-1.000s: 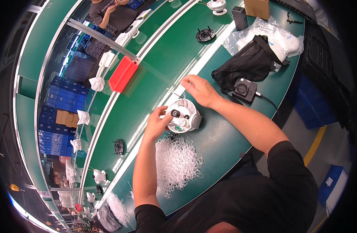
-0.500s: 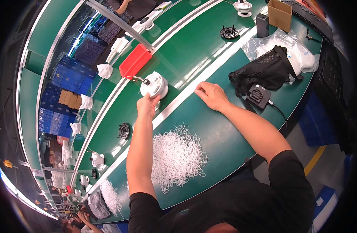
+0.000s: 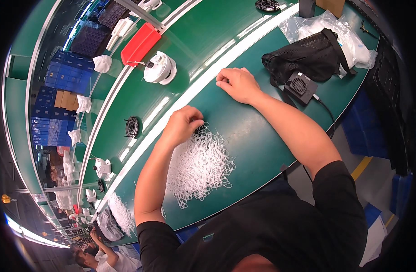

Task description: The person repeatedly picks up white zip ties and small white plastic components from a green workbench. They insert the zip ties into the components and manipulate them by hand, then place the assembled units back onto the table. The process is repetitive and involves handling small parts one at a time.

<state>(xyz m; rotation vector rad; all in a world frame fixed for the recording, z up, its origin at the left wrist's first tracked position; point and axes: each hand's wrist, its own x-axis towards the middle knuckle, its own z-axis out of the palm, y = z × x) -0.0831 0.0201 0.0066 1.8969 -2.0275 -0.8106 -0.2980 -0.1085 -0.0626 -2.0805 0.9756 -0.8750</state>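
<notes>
My left hand (image 3: 184, 125) is at the far edge of a pile of thin white looped ties (image 3: 201, 167). Its thumb and fingers are pinched together, with a tie loop showing at the fingertips. My right hand (image 3: 238, 85) rests on the green table by the pale rail, fingers curled in; whatever they may hold is hidden. Beyond the rail, a round white appliance part (image 3: 160, 69) with a dark fitting and a short wire sits on the green line, apart from both hands, beside a red bin (image 3: 141, 44).
Right of my right hand lie a black mesh bag (image 3: 307, 59), a small black fan (image 3: 300, 87) with a cable, and clear plastic bags (image 3: 353, 50). Black round parts (image 3: 132, 127) and another white part (image 3: 102, 167) stand along the line. A co-worker (image 3: 108, 258) sits at the lower left.
My left hand has let go of the white appliance part and come back to the pile of ties. My right hand stays nearly in place. The whole view has shifted.
</notes>
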